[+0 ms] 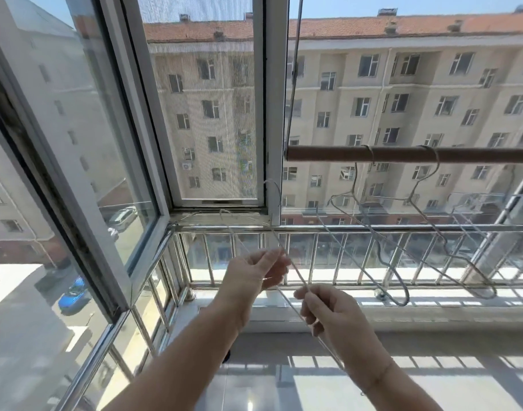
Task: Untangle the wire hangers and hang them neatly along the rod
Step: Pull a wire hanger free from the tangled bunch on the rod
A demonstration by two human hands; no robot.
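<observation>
Two hands hold tangled wire hangers (287,262) in front of the window. Left hand (255,274) pinches the wires near the upper part, fingers closed on them. Right hand (328,310) grips a lower wire, fingers curled around it. Hooks of the held hangers stick up toward the window frame (273,114). Two more hangers (402,247) hang on the rod (402,154), up and right, tilted, close together. Railing (313,228) runs behind them.
</observation>
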